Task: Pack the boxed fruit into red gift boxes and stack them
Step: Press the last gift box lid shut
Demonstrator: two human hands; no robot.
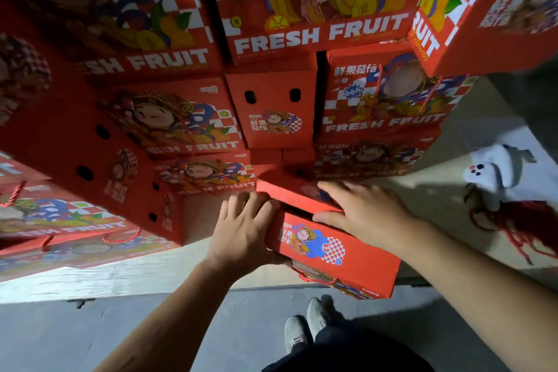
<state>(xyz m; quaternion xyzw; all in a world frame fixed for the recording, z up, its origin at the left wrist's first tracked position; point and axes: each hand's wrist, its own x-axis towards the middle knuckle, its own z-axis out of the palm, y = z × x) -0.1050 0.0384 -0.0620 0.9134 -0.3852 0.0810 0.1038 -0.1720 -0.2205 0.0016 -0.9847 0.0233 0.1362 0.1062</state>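
Observation:
A red gift box (347, 257) with a cartoon figure and blue-and-checkered print on its end sits low in front of me, on a pale platform. Its top flap (290, 193) is partly raised, leaving a dark gap. My left hand (241, 226) grips the box's left corner, fingers over the flap edge. My right hand (362, 208) lies flat on the flap, fingers spread, thumb at the gap. A tall wall of stacked red "FRESH FRUIT" gift boxes (317, 9) rises behind it.
Stacked gift boxes (99, 145) crowd the left, with more lying low at the left (60, 220). A pale platform (90, 275) carries the stacks. A white plush slipper (498, 169) and red cords (519, 223) lie at the right. My shoes (305, 323) stand on grey floor.

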